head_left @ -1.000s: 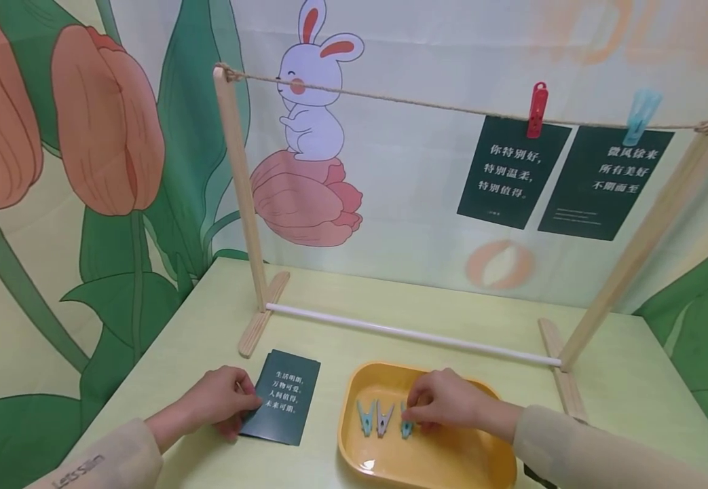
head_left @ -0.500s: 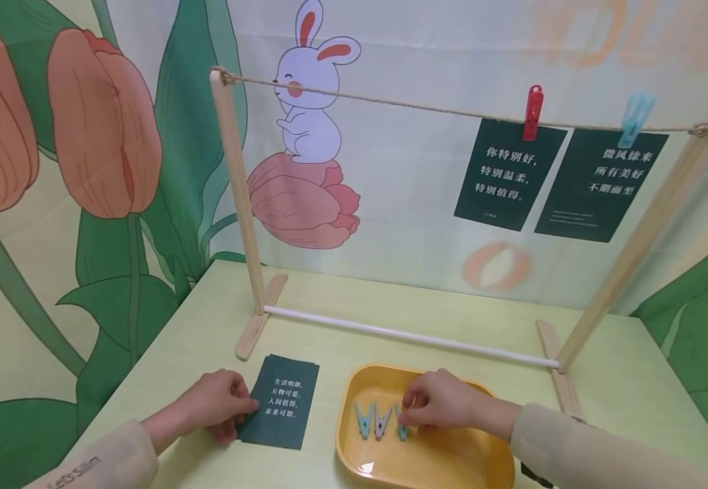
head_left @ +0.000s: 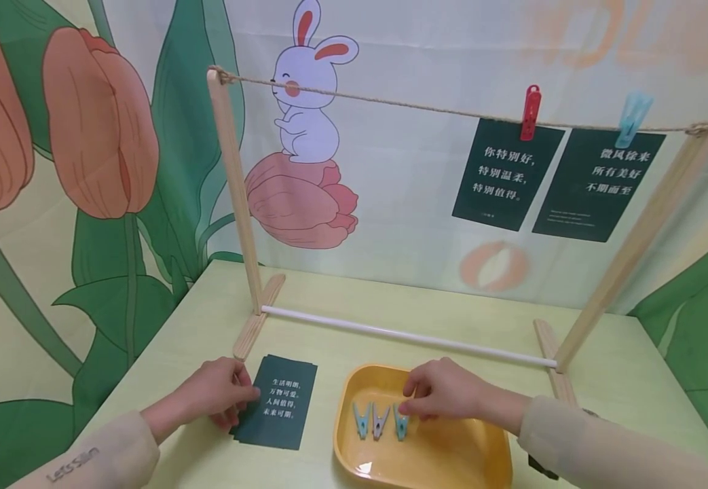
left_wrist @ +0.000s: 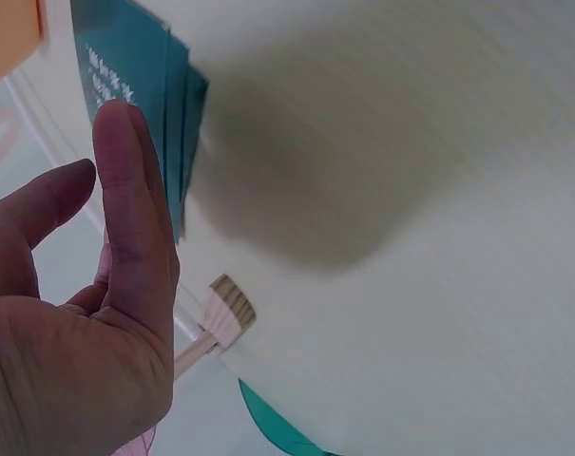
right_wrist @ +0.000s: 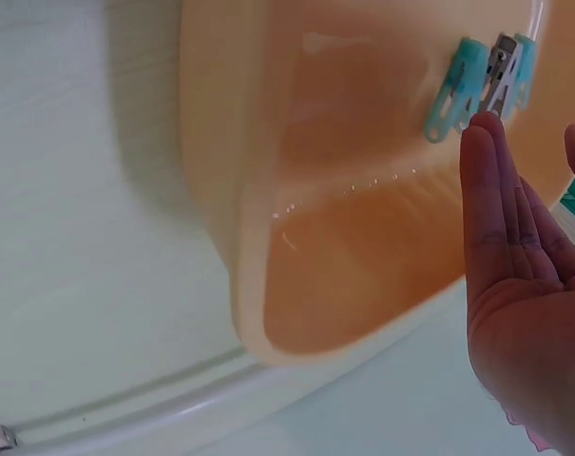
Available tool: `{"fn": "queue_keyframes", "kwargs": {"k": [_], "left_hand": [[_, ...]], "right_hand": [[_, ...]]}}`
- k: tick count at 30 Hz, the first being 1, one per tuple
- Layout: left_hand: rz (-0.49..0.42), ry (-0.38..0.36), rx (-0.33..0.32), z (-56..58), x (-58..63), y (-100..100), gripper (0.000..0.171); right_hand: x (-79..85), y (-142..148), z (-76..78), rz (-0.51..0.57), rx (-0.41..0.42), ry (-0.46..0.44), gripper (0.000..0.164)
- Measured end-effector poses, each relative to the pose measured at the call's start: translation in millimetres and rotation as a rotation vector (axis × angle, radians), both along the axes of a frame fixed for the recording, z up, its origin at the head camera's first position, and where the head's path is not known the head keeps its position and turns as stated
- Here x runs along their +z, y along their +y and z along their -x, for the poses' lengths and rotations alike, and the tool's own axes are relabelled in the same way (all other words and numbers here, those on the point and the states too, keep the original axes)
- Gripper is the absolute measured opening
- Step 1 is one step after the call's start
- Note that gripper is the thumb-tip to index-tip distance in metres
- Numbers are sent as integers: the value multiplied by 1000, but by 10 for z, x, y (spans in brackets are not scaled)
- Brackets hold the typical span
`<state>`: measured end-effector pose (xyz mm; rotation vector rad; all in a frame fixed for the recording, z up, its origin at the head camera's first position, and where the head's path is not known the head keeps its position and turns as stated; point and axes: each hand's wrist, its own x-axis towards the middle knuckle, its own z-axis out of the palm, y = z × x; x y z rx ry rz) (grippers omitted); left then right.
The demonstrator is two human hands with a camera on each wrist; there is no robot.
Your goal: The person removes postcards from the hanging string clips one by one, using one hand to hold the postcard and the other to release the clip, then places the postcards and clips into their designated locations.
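My left hand [head_left: 220, 392] is at the left edge of a stack of dark green cards [head_left: 280, 424] with white writing. In the left wrist view its fingers [left_wrist: 125, 190] are straight, with the thumb held apart, and the cards [left_wrist: 144, 57] lie slightly fanned. Over the yellow tray [head_left: 343, 454] is my right hand [head_left: 445, 390], its fingertips right at a teal clothespin [head_left: 400, 424]. Left of that lie a grey clothespin [head_left: 380, 424] and another teal clothespin [head_left: 362, 422]. The right wrist view shows straight fingers [right_wrist: 487, 204], the thumb apart, and nothing between them.
Behind stands a wooden frame [head_left: 231, 170] with a twine line [head_left: 390, 102] and a white bottom rod [head_left: 402, 335]. A red clothespin [head_left: 531, 112] and a blue clothespin [head_left: 635, 119] hold two green cards [head_left: 500, 197] on the line's right half. A printed cloth [head_left: 402, 204] hangs behind.
My left hand has shifted slightly up along the card stack's edge. My right hand's fingers have eased off the rightmost teal clothespin, which stays in the tray. The head view has shifted slightly.
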<state>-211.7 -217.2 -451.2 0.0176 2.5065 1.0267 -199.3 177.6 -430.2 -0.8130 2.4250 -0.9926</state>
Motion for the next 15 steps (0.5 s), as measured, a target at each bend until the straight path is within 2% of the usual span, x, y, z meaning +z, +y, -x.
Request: {"fn": "queue_keyframes", "kwargs": {"k": [5, 15], "left_hand": [[11, 8, -19, 48, 107, 48, 22], [-27, 68, -57, 154, 366, 232, 24]], "right_hand": [[139, 48, -3, -15, -4, 13, 22], [438, 175, 23, -63, -19, 106, 22]]}}
